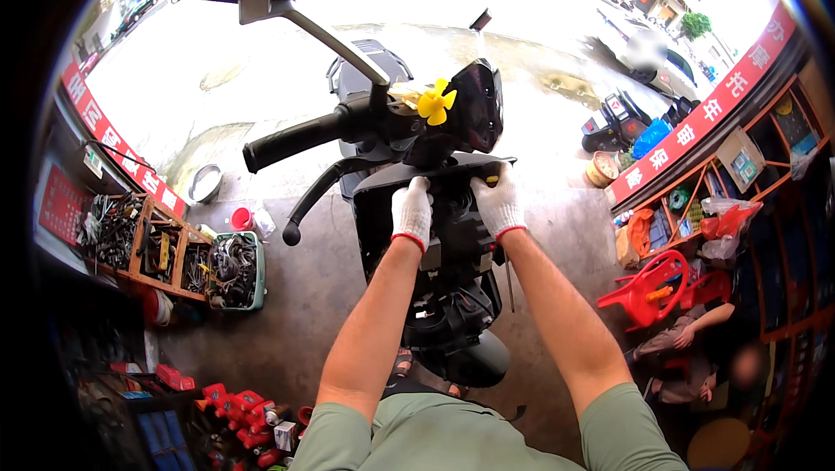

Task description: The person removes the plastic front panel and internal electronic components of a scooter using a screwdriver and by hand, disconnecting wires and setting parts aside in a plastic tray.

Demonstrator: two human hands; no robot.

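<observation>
Forward, arms outstretched, hands on scooter

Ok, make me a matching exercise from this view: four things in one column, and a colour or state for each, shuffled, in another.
Things:
1. Left hand
2. Propeller
3. Tub
4. Handlebar grip

Descriptions:
A. yellow
B. black
C. gloved in white
D. heaped full

Pairs: 1-C, 2-A, 3-D, 4-B

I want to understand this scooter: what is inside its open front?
Between the left hand and right hand, indistinct dark parts show; whatever lies behind the hands is covered.
</observation>
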